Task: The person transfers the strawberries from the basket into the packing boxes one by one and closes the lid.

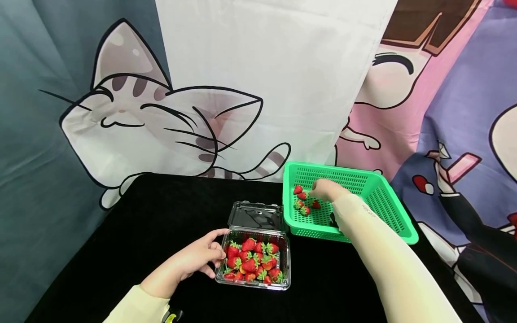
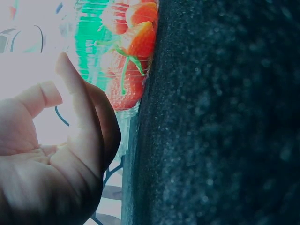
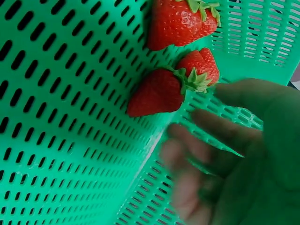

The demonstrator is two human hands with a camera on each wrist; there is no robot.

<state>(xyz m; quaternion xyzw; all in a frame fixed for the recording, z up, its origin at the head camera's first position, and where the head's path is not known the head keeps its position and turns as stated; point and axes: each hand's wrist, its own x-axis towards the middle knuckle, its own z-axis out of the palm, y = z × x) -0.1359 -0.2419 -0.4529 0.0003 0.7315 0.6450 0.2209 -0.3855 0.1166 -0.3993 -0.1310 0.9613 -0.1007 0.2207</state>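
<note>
A clear plastic clamshell box (image 1: pixel 287 269) filled with red strawberries (image 1: pixel 249 265) sits on the black cloth, its lid (image 1: pixel 256 217) folded back. My left hand (image 1: pixel 202 255) rests at the box's left side, fingertips against the rim and wall. In the left wrist view, those fingers (image 2: pixel 77 108) are loosely bent beside the clear wall. My right hand (image 1: pixel 326 190) reaches down into a green slotted basket (image 1: pixel 387 211). Several strawberries (image 3: pixel 157 92) lie in it. The right wrist view shows loosely bent fingers (image 3: pixel 225 126) close to two of them, holding nothing.
Black cloth (image 1: pixel 161 215) covers the table. Behind it hangs a printed curtain (image 1: pixel 258 67) with a cartoon cat. The basket's near left corner stands close to the box's lid. My right forearm (image 1: pixel 387 251) crosses over the basket's front rim.
</note>
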